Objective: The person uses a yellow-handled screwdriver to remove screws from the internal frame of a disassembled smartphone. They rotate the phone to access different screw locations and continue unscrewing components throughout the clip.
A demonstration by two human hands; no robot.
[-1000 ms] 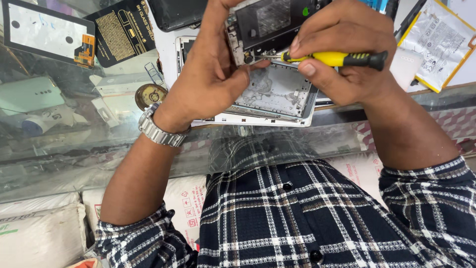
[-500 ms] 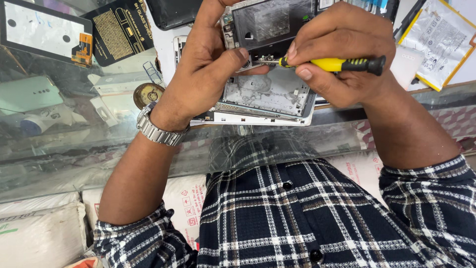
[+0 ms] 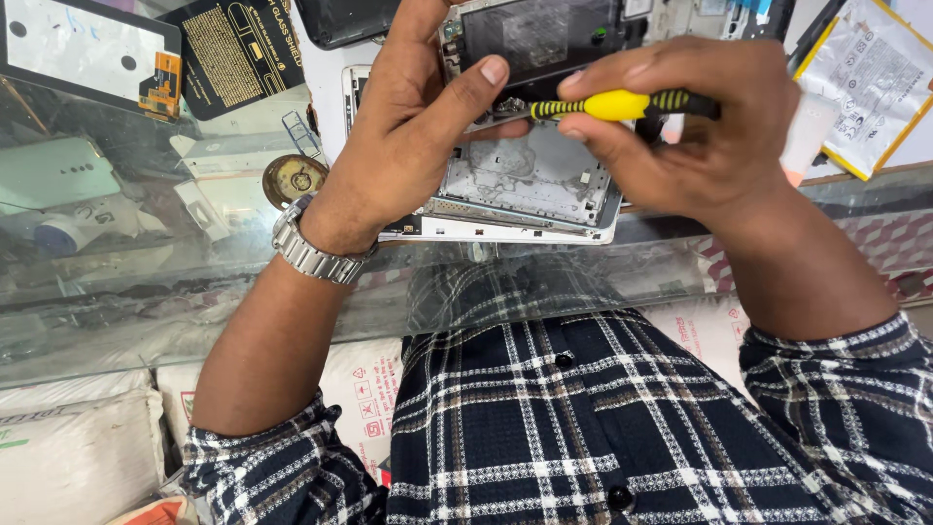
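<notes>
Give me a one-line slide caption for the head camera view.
Left hand steadies an opened phone while the right hand applies a yellow screwdriver over a glass counter.

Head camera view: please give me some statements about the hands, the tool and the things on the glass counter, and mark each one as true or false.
1. The right hand holds a screwdriver with a yellow and black handle. True.
2. The left hand lies flat on the counter, away from the opened phone. False: it grips the phone, thumb across its edge.
3. A metal wristwatch is on the left wrist. True.
4. The screwdriver tip points away from the phone. False: it points at the phone's edge beside the left thumb.
5. The sleeves are plain white. False: they are dark plaid.
</notes>
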